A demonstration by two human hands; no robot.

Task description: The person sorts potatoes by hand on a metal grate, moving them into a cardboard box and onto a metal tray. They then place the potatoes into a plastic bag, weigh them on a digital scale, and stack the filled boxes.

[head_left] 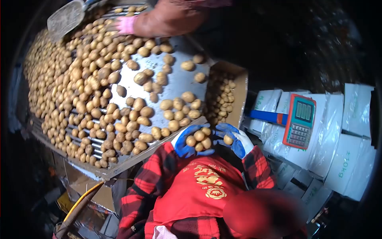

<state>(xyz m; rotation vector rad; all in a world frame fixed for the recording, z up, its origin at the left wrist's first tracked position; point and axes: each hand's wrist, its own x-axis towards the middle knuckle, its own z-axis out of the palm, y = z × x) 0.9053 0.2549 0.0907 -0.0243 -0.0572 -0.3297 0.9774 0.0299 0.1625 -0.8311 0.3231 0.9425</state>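
Note:
My left hand (182, 145), in a blue and white glove, is cupped around several small potatoes (199, 139) in front of my red apron (187, 191). Close beside it on the right, my right hand (238, 145), gloved the same way, holds a single potato (228, 139) at its fingers. Both hands are just past the near edge of a metal sorting table (179, 51), where many loose potatoes (91, 83) lie. Beyond my hands stands an open cardboard box (240, 85) with small potatoes inside.
Across the table, another person's pink-gloved hand (126, 25) reaches into the potatoes. A scoop (65, 19) lies at the far left. To the right, a scale display (300, 121) sits by wrapped white boxes (330, 139). A yellow hose (81, 199) runs at lower left.

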